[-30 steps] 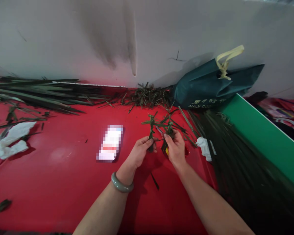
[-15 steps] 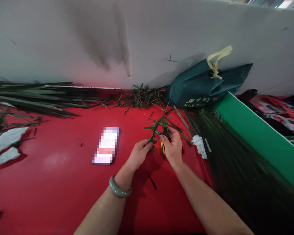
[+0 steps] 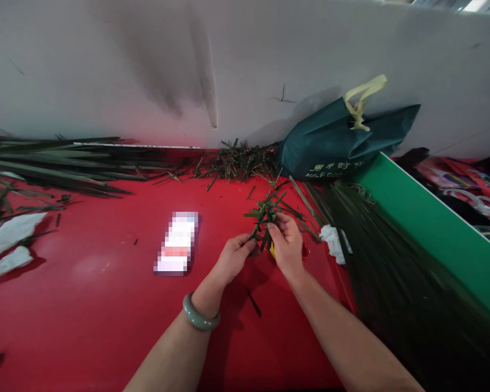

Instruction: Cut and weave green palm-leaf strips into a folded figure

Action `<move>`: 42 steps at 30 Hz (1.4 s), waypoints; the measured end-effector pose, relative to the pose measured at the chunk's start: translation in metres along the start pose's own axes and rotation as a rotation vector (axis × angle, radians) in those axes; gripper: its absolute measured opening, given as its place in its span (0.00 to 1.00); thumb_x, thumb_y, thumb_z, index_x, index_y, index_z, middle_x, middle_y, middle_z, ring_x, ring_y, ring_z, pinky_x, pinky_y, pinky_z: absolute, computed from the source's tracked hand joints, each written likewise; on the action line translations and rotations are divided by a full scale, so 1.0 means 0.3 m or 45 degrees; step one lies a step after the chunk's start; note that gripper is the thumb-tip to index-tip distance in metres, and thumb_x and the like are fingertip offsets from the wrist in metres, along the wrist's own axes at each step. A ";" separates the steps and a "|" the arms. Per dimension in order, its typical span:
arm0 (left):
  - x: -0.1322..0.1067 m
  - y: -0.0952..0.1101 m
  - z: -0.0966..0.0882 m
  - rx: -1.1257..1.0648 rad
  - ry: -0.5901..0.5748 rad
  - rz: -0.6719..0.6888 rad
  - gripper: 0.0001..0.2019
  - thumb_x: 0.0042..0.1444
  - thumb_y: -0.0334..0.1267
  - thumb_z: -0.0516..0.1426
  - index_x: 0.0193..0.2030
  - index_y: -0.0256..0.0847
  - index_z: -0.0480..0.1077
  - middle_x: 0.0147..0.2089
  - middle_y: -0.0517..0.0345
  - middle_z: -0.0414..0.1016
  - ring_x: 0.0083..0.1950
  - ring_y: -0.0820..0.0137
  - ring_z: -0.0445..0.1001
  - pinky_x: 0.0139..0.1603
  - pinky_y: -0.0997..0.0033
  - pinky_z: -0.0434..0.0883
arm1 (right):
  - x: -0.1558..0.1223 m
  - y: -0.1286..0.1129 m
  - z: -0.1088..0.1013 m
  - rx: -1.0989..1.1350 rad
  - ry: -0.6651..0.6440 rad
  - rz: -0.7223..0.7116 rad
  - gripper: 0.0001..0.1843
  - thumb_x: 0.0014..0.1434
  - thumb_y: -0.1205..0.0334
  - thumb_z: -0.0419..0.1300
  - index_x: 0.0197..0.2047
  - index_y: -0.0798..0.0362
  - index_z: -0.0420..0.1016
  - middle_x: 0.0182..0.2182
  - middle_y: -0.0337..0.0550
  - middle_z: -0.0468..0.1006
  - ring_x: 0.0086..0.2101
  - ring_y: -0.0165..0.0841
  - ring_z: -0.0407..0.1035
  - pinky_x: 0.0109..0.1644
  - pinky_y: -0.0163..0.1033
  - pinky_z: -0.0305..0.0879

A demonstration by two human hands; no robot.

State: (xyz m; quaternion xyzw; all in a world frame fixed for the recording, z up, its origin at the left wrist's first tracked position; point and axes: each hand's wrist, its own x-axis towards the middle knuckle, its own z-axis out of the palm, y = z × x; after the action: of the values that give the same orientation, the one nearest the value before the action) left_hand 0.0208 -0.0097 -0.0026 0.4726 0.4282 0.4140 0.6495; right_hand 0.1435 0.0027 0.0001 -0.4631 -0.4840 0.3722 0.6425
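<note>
A woven green leaf figure [image 3: 265, 211] with short strips sticking out is held above the red table. My left hand [image 3: 236, 256], with a grey-green bangle [image 3: 201, 314] on its wrist, pinches the figure's lower left end between thumb and fingers. On the other side my right hand [image 3: 286, 244] is closed on a knotted leaf piece at the figure's right, thumb and index pressed together. The two leaf parts meet or overlap; whether they are joined I cannot tell. Partly hidden beneath my right hand lies a yellow and red object [image 3: 273, 250].
A blurred phone [image 3: 176, 243] lies left of my hands on the red table [image 3: 106, 316]. Behind are leaf scraps [image 3: 240, 160], long leaves [image 3: 65, 158] and a dark green bag [image 3: 330, 141]. Rightward are crumpled tissue [image 3: 332, 244], a leaf bundle [image 3: 396, 277] and a green panel [image 3: 436, 234].
My right hand has shifted slightly left, bringing its leaf piece up against the part in my left hand. The gap and pale glint between them no longer show.
</note>
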 end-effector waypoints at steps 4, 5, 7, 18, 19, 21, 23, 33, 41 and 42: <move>0.000 -0.005 -0.003 -0.031 -0.023 -0.019 0.11 0.49 0.42 0.52 0.29 0.34 0.67 0.23 0.59 0.68 0.25 0.75 0.66 0.31 0.74 0.62 | -0.002 -0.004 0.005 0.007 0.002 0.037 0.12 0.49 0.61 0.58 0.38 0.50 0.65 0.31 0.38 0.74 0.32 0.29 0.70 0.36 0.36 0.66; 0.000 -0.006 -0.004 -0.029 -0.029 -0.014 0.11 0.49 0.42 0.52 0.29 0.34 0.68 0.23 0.59 0.68 0.25 0.75 0.66 0.31 0.74 0.62 | -0.003 -0.004 0.006 0.014 -0.001 0.047 0.12 0.49 0.61 0.58 0.38 0.50 0.65 0.31 0.38 0.74 0.32 0.29 0.70 0.36 0.36 0.67; -0.001 -0.005 -0.004 -0.021 -0.035 0.000 0.12 0.50 0.42 0.52 0.29 0.34 0.68 0.23 0.59 0.68 0.25 0.75 0.66 0.31 0.74 0.62 | -0.005 -0.003 0.007 0.040 -0.013 0.071 0.12 0.48 0.61 0.58 0.39 0.50 0.65 0.31 0.38 0.74 0.32 0.30 0.70 0.36 0.37 0.67; 0.002 -0.013 -0.012 0.116 0.070 0.074 0.13 0.49 0.44 0.53 0.29 0.34 0.69 0.24 0.60 0.67 0.27 0.76 0.62 0.30 0.76 0.59 | -0.010 -0.004 0.013 0.067 -0.046 0.101 0.12 0.48 0.62 0.59 0.38 0.51 0.65 0.31 0.38 0.75 0.32 0.30 0.71 0.37 0.38 0.69; 0.002 -0.015 -0.014 0.130 0.077 0.091 0.13 0.49 0.44 0.52 0.29 0.34 0.69 0.24 0.60 0.66 0.27 0.76 0.62 0.30 0.76 0.59 | -0.010 -0.004 0.014 0.066 -0.044 0.097 0.12 0.48 0.62 0.59 0.38 0.51 0.65 0.31 0.38 0.75 0.32 0.30 0.71 0.37 0.38 0.69; 0.003 -0.017 -0.016 0.140 0.087 0.131 0.14 0.50 0.45 0.52 0.30 0.35 0.69 0.26 0.59 0.67 0.29 0.75 0.63 0.31 0.76 0.60 | -0.011 -0.003 0.016 0.073 -0.041 0.093 0.12 0.48 0.62 0.59 0.38 0.51 0.65 0.32 0.39 0.75 0.33 0.30 0.71 0.38 0.38 0.69; 0.003 -0.015 -0.016 0.140 0.109 0.168 0.15 0.51 0.45 0.51 0.32 0.35 0.70 0.29 0.58 0.68 0.31 0.74 0.64 0.33 0.75 0.61 | -0.012 -0.002 0.018 0.091 -0.036 0.095 0.12 0.48 0.62 0.58 0.38 0.51 0.65 0.32 0.38 0.75 0.33 0.30 0.71 0.38 0.39 0.68; 0.004 -0.021 -0.011 0.045 0.092 0.098 0.18 0.50 0.48 0.51 0.33 0.33 0.70 0.27 0.59 0.69 0.29 0.75 0.64 0.32 0.76 0.60 | -0.016 -0.004 0.023 0.116 -0.071 0.117 0.14 0.48 0.62 0.58 0.40 0.51 0.64 0.33 0.40 0.75 0.34 0.31 0.71 0.38 0.40 0.69; -0.001 -0.003 -0.012 -0.146 0.140 0.031 0.18 0.49 0.48 0.52 0.30 0.32 0.70 0.25 0.57 0.70 0.26 0.77 0.63 0.27 0.77 0.59 | 0.000 0.013 0.014 0.231 -0.028 0.119 0.13 0.49 0.63 0.58 0.40 0.51 0.63 0.32 0.39 0.75 0.32 0.31 0.71 0.40 0.43 0.67; -0.001 0.001 -0.012 -0.179 0.151 0.013 0.18 0.49 0.48 0.52 0.30 0.33 0.70 0.26 0.57 0.70 0.26 0.77 0.64 0.28 0.77 0.59 | 0.002 0.015 0.013 0.236 -0.011 0.120 0.13 0.49 0.63 0.57 0.40 0.51 0.63 0.33 0.39 0.75 0.33 0.32 0.71 0.41 0.43 0.67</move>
State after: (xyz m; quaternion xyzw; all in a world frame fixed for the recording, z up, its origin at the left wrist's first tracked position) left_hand 0.0172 -0.0089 -0.0031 0.4028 0.4334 0.4734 0.6525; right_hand 0.1397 0.0056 -0.0037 -0.4225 -0.4279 0.4472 0.6621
